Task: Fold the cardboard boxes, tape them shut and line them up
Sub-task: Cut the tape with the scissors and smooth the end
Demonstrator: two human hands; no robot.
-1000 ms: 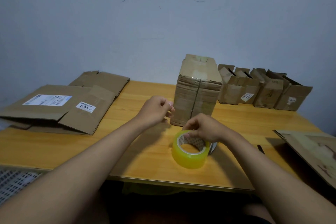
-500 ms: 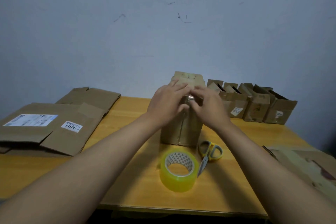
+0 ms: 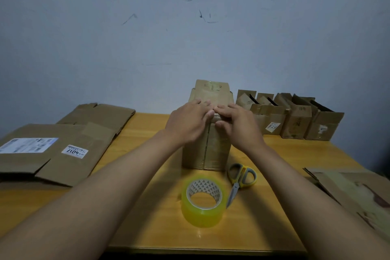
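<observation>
A scuffed pale-blue wall (image 3: 190, 27) rises behind the wooden table (image 3: 147, 228).

Dim rm, soft shadows, wide-angle bend at edges, slight blur

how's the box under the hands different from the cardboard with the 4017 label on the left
The box under the hands stands upright and folded into shape; the labelled cardboard lies flat and unfolded on the table. Both hands, left hand and right hand, press on the box; nothing touches the flat sheet. Both are brown cardboard.
</observation>
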